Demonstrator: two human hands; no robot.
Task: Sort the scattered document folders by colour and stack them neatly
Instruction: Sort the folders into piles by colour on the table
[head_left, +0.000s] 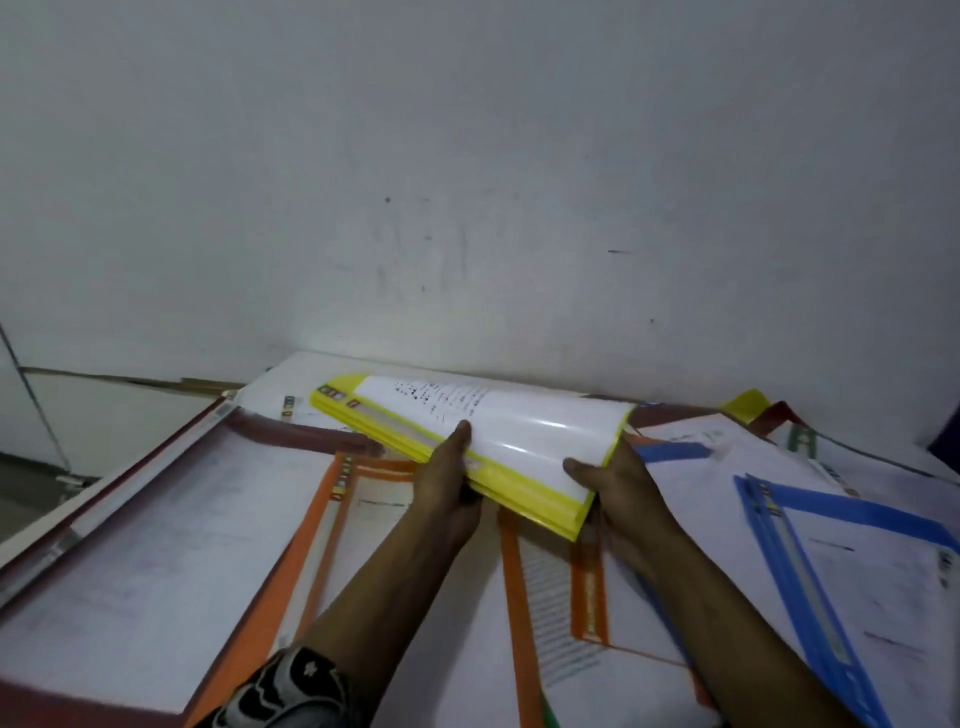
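Observation:
A bundle of yellow folders (524, 491) with clear covers over printed sheets is held above the table, tilted. My left hand (451, 483) grips its near long edge, thumb on top. My right hand (621, 480) grips its right end, thumb over the cover. Below them lie orange folders (587, 592) in the middle, a dark red folder (156, 467) at the left and blue folders (831, 561) at the right. Another yellow folder corner (750, 402) pokes out at the back right.
A white wall (467, 182) rises directly behind the table. The table's left edge (31, 525) drops to the floor. A red-brown folder (774, 421) lies at the back right. A patterned sleeve (291, 691) covers my left forearm.

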